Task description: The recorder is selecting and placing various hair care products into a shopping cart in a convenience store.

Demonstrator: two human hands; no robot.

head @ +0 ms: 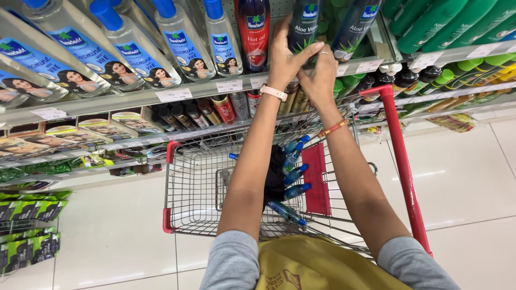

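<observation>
Left hand: the left hand reaches up at about 12 o'clock in the view, fingers wrapped around the lower body of a dark green bottle standing on the upper shelf; a pale wristband sits on that wrist.
Right hand: the right hand is pressed against the left hand just at its 4 o'clock, fingers curled at the foot of the same bottle and touching it; a ring shows on one finger and a red-orange thread band crosses the forearm.
Held thing: the dark green bottle stands upright at the shelf edge, between a dark red bottle at its 9 o'clock and a second dark green bottle at its 3 o'clock.
Upper shelf, toward 10 o'clock: a row of clear bottles with blue caps, leaning back in line.
Upper shelf, toward 2 o'clock: bright green bottles lying tilted.
Lower shelf: small tins and dark bottles stand just under both wrists; boxes run off toward 9 o'clock.
In the way: a wire shopping cart with a red handle stands between the person and the shelves, and both forearms stretch over it.
Cart load: several blue-capped bottles and a dark item lie in the basket, at 6 o'clock from the hands.
Floor: pale glossy tiles; green packets hang low at 8 o'clock.
</observation>
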